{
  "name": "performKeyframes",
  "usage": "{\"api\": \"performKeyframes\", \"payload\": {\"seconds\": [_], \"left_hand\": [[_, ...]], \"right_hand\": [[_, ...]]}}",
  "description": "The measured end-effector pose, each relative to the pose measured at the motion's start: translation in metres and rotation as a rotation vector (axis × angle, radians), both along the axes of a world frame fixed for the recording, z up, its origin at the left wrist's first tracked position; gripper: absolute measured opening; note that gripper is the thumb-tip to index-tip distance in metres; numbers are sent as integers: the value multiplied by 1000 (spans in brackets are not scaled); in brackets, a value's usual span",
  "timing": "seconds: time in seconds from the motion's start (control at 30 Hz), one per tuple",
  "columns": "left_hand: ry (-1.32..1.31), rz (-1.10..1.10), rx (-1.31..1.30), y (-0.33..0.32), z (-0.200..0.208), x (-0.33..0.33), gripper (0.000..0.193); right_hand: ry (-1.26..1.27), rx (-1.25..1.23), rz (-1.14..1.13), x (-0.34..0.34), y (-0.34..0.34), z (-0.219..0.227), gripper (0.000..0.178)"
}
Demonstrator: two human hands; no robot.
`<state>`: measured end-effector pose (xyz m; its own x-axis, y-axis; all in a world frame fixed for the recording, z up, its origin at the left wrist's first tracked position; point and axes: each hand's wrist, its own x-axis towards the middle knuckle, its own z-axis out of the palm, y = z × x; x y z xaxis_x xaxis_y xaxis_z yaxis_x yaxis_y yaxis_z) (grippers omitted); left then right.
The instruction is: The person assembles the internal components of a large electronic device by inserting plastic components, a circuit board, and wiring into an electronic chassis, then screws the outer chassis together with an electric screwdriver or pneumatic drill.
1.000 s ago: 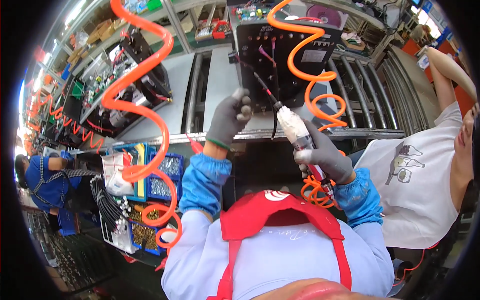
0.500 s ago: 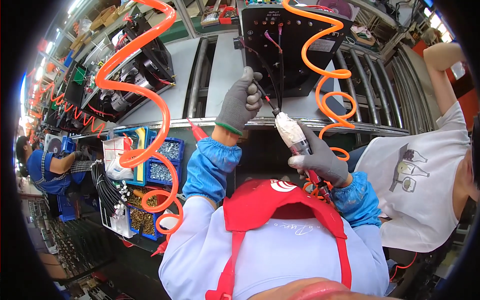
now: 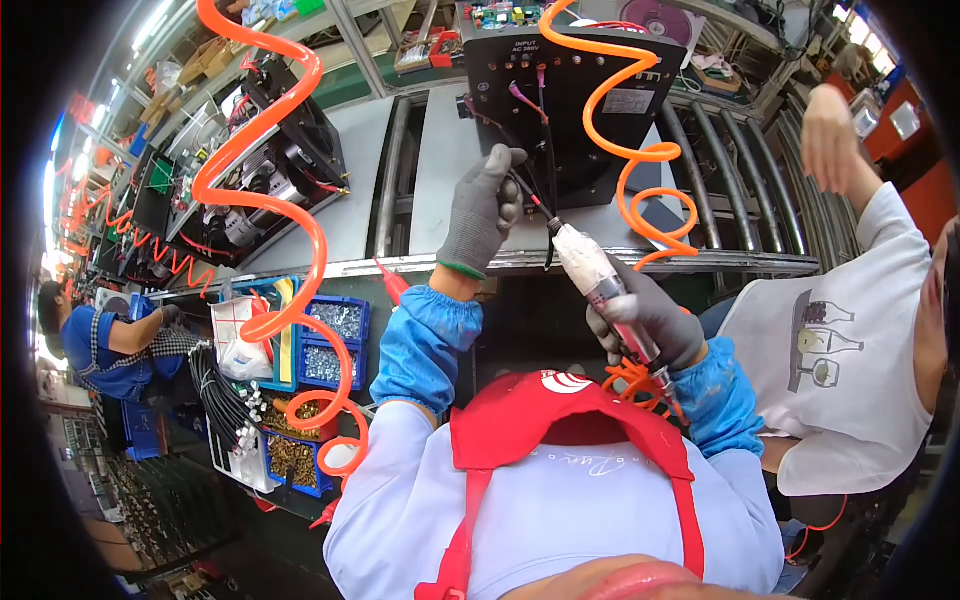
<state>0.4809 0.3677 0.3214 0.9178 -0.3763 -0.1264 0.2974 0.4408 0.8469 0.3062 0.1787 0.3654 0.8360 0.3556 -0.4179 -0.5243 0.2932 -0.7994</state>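
Note:
My right hand point(image 3: 655, 318), in a grey glove, is wrapped round an air screwdriver point(image 3: 588, 264) whose body is partly covered in white wrapping. Its thin bit slants up and left toward my left hand point(image 3: 482, 212). That hand, also gloved, has its fingers curled together beside the bit tip; whatever they pinch is hidden. Just beyond both hands stands a black panel point(image 3: 590, 110) of a machine, with a row of terminals along its top. Black cables point(image 3: 549, 165) with pinkish ends hang down its face, close to my left fingers.
Orange coiled air hoses point(image 3: 315, 250) point(image 3: 622, 150) hang left and right of my hands. Blue bins point(image 3: 333, 345) of small metal parts and a bundle of black cables point(image 3: 215, 390) lie at left. Another open machine point(image 3: 260, 170) stands behind them. Co-workers point(image 3: 840, 350) point(image 3: 105, 340) are on both sides.
The screwdriver has shifted slightly, and my right fingers now wrap further back on its body. My left hand stays closed near the bit. At right, the co-worker's hand has come into view.

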Motion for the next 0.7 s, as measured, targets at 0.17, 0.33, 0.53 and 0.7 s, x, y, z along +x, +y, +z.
{"api": "performKeyframes", "payload": {"seconds": [0.17,0.33,0.53,0.7], "left_hand": [[-252,211,135,-16,26,21,40],[-370,180,142,-34,26,40,32],[-379,158,156,-36,28,37,21],[-409,120,238,-25,34,42,21]], "right_hand": [[-150,-120,-145,-1,9,14,92],[-183,-161,-177,7,6,18,89],[-209,-185,-181,17,10,22,87],[-227,-173,-161,22,10,24,86]]}}
